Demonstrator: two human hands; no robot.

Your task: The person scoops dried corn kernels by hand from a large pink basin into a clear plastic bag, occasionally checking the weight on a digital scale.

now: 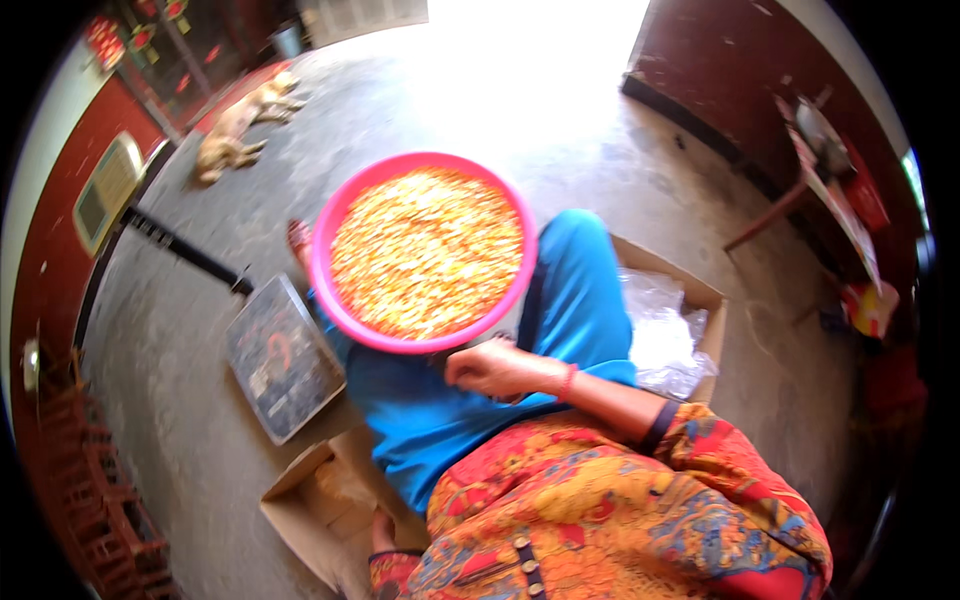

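Observation:
A pink plastic basin [525, 285] sits in front of me by my knees, filled with small orange and yellow pieces [427, 255] that blur in the bright light. Just below its near rim is my right hand [487, 369], fingers curled, above my blue trousers [581, 277]. Something dark shows by its fingertips, but whether the fingers grip it is unclear. At the lower left my left hand [383, 529] reaches into an open cardboard box [300, 480], beside a light translucent sheet [341, 480]. Its fingers are mostly hidden.
A platform scale [281, 360] with a black post [187, 251] stands at left. On my right, another cardboard box [709, 315] holds clear plastic bags [664, 337]. A dog [240, 124] lies on the concrete floor. A small table [821, 187] stands by the right wall; wooden chairs [97, 480] line the lower left.

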